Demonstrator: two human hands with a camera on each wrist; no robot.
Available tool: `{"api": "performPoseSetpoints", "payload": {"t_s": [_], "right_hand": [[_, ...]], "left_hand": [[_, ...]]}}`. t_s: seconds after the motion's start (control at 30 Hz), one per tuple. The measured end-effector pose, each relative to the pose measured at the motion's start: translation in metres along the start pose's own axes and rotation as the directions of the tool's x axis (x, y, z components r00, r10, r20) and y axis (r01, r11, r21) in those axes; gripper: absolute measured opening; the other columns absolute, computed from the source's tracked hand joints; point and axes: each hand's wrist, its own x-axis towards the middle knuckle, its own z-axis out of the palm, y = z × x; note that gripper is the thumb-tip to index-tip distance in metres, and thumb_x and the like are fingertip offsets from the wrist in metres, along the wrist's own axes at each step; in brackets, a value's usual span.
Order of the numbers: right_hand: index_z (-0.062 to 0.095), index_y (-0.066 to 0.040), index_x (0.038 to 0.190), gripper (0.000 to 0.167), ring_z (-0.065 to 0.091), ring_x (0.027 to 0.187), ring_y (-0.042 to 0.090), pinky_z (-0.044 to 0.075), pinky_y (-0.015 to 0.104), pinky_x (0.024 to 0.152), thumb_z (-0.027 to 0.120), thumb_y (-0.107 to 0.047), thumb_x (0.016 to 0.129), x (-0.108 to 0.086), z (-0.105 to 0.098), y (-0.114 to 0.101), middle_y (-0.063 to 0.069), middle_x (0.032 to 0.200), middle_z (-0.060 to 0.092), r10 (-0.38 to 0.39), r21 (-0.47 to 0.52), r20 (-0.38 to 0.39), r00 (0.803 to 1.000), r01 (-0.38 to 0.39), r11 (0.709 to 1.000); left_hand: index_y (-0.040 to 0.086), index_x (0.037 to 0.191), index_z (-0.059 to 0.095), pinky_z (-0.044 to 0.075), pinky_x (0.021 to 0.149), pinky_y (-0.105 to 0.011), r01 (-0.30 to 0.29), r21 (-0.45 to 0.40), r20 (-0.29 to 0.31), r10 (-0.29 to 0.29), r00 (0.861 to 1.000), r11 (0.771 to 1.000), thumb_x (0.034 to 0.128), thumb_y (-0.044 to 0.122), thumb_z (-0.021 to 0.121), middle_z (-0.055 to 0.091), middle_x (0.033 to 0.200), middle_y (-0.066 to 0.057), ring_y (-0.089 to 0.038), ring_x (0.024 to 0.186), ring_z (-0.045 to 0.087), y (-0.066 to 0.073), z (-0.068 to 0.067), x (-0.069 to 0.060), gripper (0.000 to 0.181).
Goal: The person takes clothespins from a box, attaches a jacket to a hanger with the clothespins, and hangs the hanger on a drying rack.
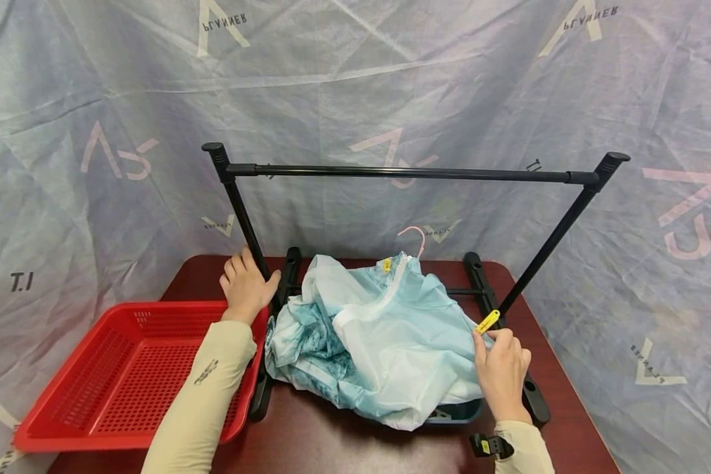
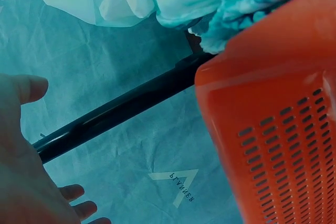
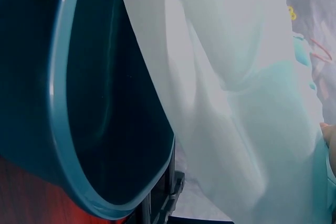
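Observation:
A light blue and white jacket (image 1: 403,329) lies bunched in front of a black rack, with the pink hook of a hanger (image 1: 413,230) rising from its collar. My right hand (image 1: 502,368) pinches a yellow clothespin (image 1: 488,321) at the jacket's right edge. Only a bit of that hand shows at the border of the right wrist view. Another small yellow clip (image 3: 292,13) is at the collar. My left hand (image 1: 245,286), fingers spread and holding nothing, is beside the rack's left post (image 1: 244,220). A teal basin (image 3: 58,103) is under the jacket, mostly covered in the head view.
A red perforated basket (image 1: 124,306) stands at the left, below my left forearm. The rack's crossbar (image 1: 403,172) spans behind and above the jacket. Its feet (image 1: 533,398) rest on the brown table (image 1: 308,441). Grey printed sheeting (image 1: 332,79) hangs behind.

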Motion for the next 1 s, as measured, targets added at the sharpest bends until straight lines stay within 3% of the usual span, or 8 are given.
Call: {"api": "performPoseSetpoints", "payload": {"t_s": [0.13,0.27,0.5,0.67,1.0], "right_hand": [[0.049,0.007,0.099,0.029,0.048,0.07,0.036,0.021,0.043,0.066,0.073,-0.007,0.089,0.0,0.0,0.001,0.02,0.074,0.049,-0.004,-0.003,-0.006,1.0,0.004,1.0],[0.049,0.007,0.099,0.029,0.048,0.071,0.037,0.021,0.043,0.066,0.073,-0.007,0.089,0.0,0.0,0.001,0.021,0.075,0.049,-0.011,-0.002,-0.01,1.0,0.011,1.0],[0.049,0.007,0.099,0.03,0.048,0.07,0.037,0.021,0.043,0.066,0.073,-0.008,0.089,0.0,0.0,0.001,0.021,0.075,0.05,-0.005,-0.004,-0.011,1.0,0.005,1.0],[0.05,0.007,0.099,0.03,0.047,0.069,0.036,0.021,0.043,0.066,0.073,-0.008,0.089,0.0,0.001,0.001,0.021,0.075,0.05,-0.005,-0.001,-0.015,1.0,0.005,1.0],[0.05,0.007,0.099,0.03,0.047,0.069,0.037,0.021,0.043,0.066,0.073,-0.008,0.089,-0.001,0.002,0.001,0.021,0.075,0.05,-0.005,0.004,-0.021,1.0,0.005,1.0]], "left_hand": [[-0.008,0.152,0.009,0.017,0.104,-0.064,-0.01,-0.016,-0.063,0.009,0.998,1.0,0.096,0.037,0.057,0.017,0.152,-0.034,-0.051,0.137,0.014,0.001,0.002,0.002,0.087],[-0.007,0.152,0.013,0.022,0.103,-0.062,-0.038,-0.032,-0.164,0.032,0.986,0.999,0.0946,0.033,0.061,0.022,0.149,-0.033,-0.049,0.136,0.02,0.002,0.004,0.004,0.084],[-0.009,0.15,0.018,0.027,0.098,-0.061,-0.085,-0.035,-0.299,0.07,0.952,0.996,0.0944,0.026,0.062,0.03,0.144,-0.033,-0.05,0.129,0.028,0.006,0.007,0.008,0.079],[-0.01,0.148,0.022,0.031,0.093,-0.06,-0.113,-0.013,-0.382,0.1,0.919,0.993,0.0944,0.021,0.063,0.034,0.141,-0.034,-0.05,0.124,0.033,0.005,0.011,0.011,0.074],[-0.009,0.145,0.03,0.036,0.09,-0.06,-0.134,0.014,-0.475,0.124,0.871,0.991,0.0933,0.014,0.067,0.04,0.136,-0.033,-0.049,0.121,0.038,0.002,0.017,0.015,0.068]]}}
